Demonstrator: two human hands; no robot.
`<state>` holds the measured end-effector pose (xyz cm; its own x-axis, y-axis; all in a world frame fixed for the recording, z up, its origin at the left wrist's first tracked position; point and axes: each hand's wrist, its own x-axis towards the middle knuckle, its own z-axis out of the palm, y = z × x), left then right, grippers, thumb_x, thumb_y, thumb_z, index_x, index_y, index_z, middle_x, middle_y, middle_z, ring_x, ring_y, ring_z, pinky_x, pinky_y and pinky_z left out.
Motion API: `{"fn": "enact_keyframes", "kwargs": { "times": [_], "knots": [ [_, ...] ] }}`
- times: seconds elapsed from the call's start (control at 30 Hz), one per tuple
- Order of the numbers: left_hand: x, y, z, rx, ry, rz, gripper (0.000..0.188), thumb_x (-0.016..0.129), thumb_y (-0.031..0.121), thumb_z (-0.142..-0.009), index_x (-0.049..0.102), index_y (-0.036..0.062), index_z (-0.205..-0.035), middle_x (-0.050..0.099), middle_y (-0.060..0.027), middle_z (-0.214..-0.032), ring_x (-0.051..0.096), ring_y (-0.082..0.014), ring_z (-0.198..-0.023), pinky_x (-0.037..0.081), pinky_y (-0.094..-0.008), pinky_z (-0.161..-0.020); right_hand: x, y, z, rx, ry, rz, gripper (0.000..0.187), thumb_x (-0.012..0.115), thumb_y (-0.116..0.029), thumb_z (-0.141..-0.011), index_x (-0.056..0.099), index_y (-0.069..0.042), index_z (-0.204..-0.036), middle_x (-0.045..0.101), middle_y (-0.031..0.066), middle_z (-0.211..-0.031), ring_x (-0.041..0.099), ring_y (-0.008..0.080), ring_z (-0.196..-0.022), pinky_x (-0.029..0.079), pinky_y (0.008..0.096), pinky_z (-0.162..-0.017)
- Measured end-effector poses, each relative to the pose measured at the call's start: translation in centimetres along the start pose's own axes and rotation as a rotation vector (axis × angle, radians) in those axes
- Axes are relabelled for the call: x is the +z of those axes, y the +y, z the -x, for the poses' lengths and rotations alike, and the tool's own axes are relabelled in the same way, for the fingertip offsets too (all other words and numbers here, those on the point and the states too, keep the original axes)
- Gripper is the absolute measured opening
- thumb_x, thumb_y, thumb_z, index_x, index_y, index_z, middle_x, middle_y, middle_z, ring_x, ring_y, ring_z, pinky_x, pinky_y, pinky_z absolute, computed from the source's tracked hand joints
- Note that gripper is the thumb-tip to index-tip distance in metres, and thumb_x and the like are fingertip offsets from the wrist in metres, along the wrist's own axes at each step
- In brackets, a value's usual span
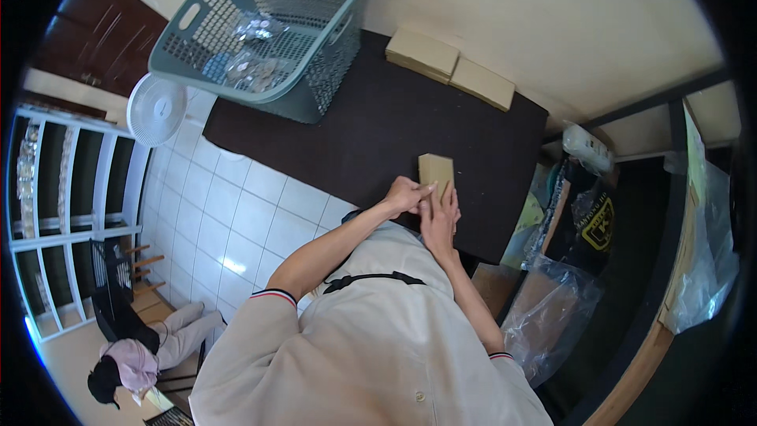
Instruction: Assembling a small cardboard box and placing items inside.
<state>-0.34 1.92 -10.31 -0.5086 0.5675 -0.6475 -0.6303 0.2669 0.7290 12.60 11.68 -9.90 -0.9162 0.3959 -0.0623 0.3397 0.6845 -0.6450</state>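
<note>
A small brown cardboard box point(436, 168), narrow and long, lies at the near edge of the dark table point(347, 142), in front of my body. My right hand point(438, 219) holds it from the right, its fingers wrapped along the box's near part. From the left, my left hand point(406, 196) closes on the near left side of the same box, thumb and fingers drawn together. Part of the box is hidden behind my fingers. Against the wall at the back of the table lie two stacks of flat brown cardboard pieces point(423, 53).
A grey-green plastic basket point(335, 51) with several clear bags point(256, 71) inside stands at the table's far left. Beyond it is a white fan point(157, 110). Shelving with plastic bags point(552, 308) borders the right side. Another person point(134, 363) sits at the lower left.
</note>
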Motion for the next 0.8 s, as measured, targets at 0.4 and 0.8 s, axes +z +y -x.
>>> {"fn": "enact_keyframes", "kwargs": {
  "times": [0.4,0.8],
  "knots": [
    [1.9,2.2,0.2,0.332,0.237,-0.445,0.047,0.080,0.032,-0.097,0.074,-0.0017,-0.129,0.081,-0.0182,-0.102,0.078,-0.0229,-0.092,0.060,-0.0355,-0.081,-0.1,2.2,-0.8,0.110,0.162,-0.546,0.045,0.085,-0.011,-0.085,0.077,-0.005,-0.129,0.047,0.0289,-0.161,0.058,0.0407,-0.134,0.050,0.0465,-0.111],
    [-0.9,11.8,8.5,1.193,-0.147,-1.301,0.047,0.076,0.020,-0.093,0.065,-0.0011,-0.133,0.072,-0.0194,-0.128,0.070,-0.0367,-0.117,0.056,-0.0466,-0.099,-15.4,-3.2,-2.8,-0.470,0.136,-0.206,0.062,0.096,-0.011,-0.072,0.072,-0.003,-0.129,0.066,0.0207,-0.142,0.053,0.0368,-0.144,0.044,0.0474,-0.116]
  ]
}}
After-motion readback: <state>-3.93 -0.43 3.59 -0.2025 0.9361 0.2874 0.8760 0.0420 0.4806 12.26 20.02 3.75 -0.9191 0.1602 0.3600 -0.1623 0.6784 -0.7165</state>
